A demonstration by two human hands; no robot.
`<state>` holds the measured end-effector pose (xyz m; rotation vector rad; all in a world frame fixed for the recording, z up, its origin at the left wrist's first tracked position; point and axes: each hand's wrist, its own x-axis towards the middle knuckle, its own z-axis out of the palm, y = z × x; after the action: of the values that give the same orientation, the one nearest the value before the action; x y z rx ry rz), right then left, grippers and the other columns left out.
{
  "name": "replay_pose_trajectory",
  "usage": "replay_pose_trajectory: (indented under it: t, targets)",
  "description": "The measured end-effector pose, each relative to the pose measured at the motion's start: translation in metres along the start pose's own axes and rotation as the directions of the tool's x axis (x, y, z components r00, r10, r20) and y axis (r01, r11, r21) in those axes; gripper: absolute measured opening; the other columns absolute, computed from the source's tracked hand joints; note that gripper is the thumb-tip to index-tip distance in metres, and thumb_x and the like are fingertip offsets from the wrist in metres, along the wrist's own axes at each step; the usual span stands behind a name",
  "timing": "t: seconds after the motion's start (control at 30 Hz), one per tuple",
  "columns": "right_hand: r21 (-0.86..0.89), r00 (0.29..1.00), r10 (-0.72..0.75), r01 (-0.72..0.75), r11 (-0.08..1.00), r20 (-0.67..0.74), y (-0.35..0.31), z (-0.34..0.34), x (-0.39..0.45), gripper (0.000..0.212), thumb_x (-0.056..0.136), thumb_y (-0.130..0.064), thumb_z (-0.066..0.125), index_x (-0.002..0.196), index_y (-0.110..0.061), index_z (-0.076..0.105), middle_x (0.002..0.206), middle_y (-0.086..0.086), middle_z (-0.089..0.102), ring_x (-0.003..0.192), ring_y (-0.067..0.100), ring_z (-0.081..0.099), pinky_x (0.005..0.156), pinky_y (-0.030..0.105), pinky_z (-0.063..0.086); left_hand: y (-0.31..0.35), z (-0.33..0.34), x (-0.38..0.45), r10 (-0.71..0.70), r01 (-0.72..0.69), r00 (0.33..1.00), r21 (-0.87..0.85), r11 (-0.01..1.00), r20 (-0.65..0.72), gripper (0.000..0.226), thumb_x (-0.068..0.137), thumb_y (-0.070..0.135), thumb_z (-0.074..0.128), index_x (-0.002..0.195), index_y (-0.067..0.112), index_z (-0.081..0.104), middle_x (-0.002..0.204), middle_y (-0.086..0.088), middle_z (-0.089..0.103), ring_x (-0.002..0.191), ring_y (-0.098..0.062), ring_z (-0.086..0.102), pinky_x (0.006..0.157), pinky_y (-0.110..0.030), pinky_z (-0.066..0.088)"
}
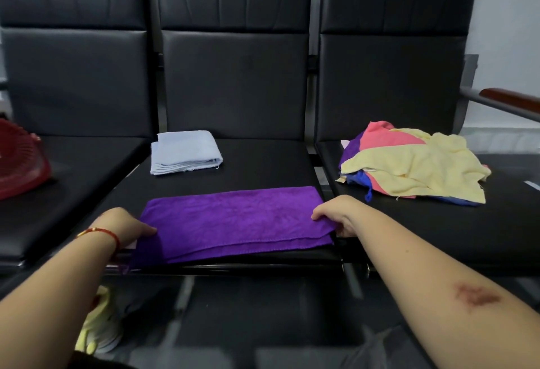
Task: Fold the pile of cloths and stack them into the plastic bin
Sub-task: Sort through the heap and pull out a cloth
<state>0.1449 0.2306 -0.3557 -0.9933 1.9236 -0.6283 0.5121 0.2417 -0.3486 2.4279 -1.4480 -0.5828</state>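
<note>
The left hand (128, 227) pinches the left end of the purple cloth (233, 219), fingers curled on its edge; the right hand (336, 216) grips the right end the same way. This cloth lies folded in half on the middle seat (263, 164). Behind it sits a folded light-blue cloth (185, 151). Right of the purple cloth lies the unfolded pile (415, 167); left, a red plastic bin (20, 161).
</note>
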Motion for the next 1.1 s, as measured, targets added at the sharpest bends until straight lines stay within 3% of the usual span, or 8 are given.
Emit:
replay_pose_trajectory:
  t: [0.13,0.27,0.4,0.47,0.63,0.7,0.83,1.1]
  targets:
    - [0.114,0.999,-0.040,0.044,0.993,-0.031,-0.004,0.004,0.000,0.022,0.077,-0.013,0.069,0.097,-0.006,0.062,0.099,0.011,0.063,0.084,0.024,0.060,0.060,0.027,0.048,-0.005,-0.005,-0.004,-0.053,0.060,0.998,-0.165,0.985,0.043,0.035,0.071,0.025,0.083,0.084,-0.004,0.066,0.079,-0.017,0.063,0.063,-0.028,0.057,0.051,-0.028,0.042]
    - [0.213,0.999,-0.033,0.027,0.977,0.025,-0.011,0.015,-0.007,0.030,0.083,-0.015,0.071,0.108,0.000,0.062,0.098,0.017,0.068,0.091,0.033,0.066,0.091,0.045,0.052,-0.009,-0.006,-0.001,-0.068,0.107,0.992,-0.424,0.899,0.106,0.029,0.079,0.023,0.076,0.084,-0.002,0.062,0.070,-0.014,0.050,0.058,-0.028,0.052,0.048,-0.030,0.048]
    - [0.328,0.996,-0.089,0.079,0.941,0.015,-0.030,0.017,-0.020,0.014,0.083,-0.013,0.067,0.094,-0.006,0.063,0.062,0.009,0.068,0.055,0.024,0.063,0.065,0.032,0.055,-0.014,-0.010,0.000,-0.034,0.125,0.982,-0.507,0.853,0.186,0.025,0.083,0.021,0.073,0.073,0.004,0.058,0.060,-0.008,0.042,0.050,-0.022,0.044,0.030,-0.020,0.040]
    - [0.388,0.992,-0.123,0.106,0.916,0.019,-0.046,0.019,-0.028,0.009,0.083,-0.013,0.066,0.090,-0.007,0.064,0.051,0.005,0.066,0.052,0.022,0.062,0.058,0.029,0.051,-0.015,-0.011,0.001,0.026,0.045,0.990,-0.491,0.870,0.136,0.024,0.082,0.022,0.074,0.070,0.004,0.062,0.054,-0.008,0.045,0.047,-0.021,0.043,0.034,-0.020,0.037]
    - [0.359,0.962,-0.272,0.257,0.897,-0.010,-0.094,0.063,-0.044,0.019,0.080,-0.013,0.068,0.095,-0.001,0.064,0.080,0.017,0.066,0.062,0.028,0.062,0.064,0.034,0.054,-0.019,-0.012,0.004,0.080,0.034,0.979,-0.531,0.847,0.190,0.018,0.085,0.019,0.069,0.074,0.007,0.061,0.072,-0.008,0.052,0.062,-0.019,0.053,0.033,-0.021,0.044]
    - [0.307,0.947,-0.319,0.311,0.899,-0.023,-0.109,0.086,-0.052,0.018,0.075,-0.016,0.070,0.088,-0.004,0.066,0.086,0.017,0.067,0.072,0.030,0.065,0.073,0.039,0.056,-0.018,-0.011,0.004,0.060,0.100,0.966,-0.577,0.811,0.252,0.019,0.087,0.018,0.067,0.075,0.007,0.058,0.074,-0.009,0.050,0.064,-0.020,0.053,0.032,-0.022,0.046]
    - [0.057,0.871,-0.490,0.488,0.871,0.024,-0.133,0.150,-0.073,0.021,0.081,-0.013,0.063,0.062,-0.012,0.053,0.063,0.004,0.051,0.058,0.019,0.048,0.051,0.025,0.034,-0.020,-0.013,0.005,0.071,0.182,0.944,-0.685,0.705,0.323,0.021,0.092,0.012,0.059,0.073,0.005,0.054,0.067,-0.009,0.047,0.056,-0.020,0.051,0.035,-0.027,0.051]
    - [-0.455,0.803,-0.473,0.595,0.663,0.361,-0.122,0.242,-0.091,0.019,0.086,-0.033,0.056,0.081,-0.015,0.059,0.075,0.006,0.057,0.075,0.025,0.054,0.051,0.027,0.033,-0.026,-0.013,0.008,0.110,0.196,0.930,-0.725,0.660,0.352,0.026,0.093,0.027,0.058,0.074,0.009,0.056,0.070,-0.006,0.050,0.056,-0.018,0.053,0.041,-0.026,0.051]
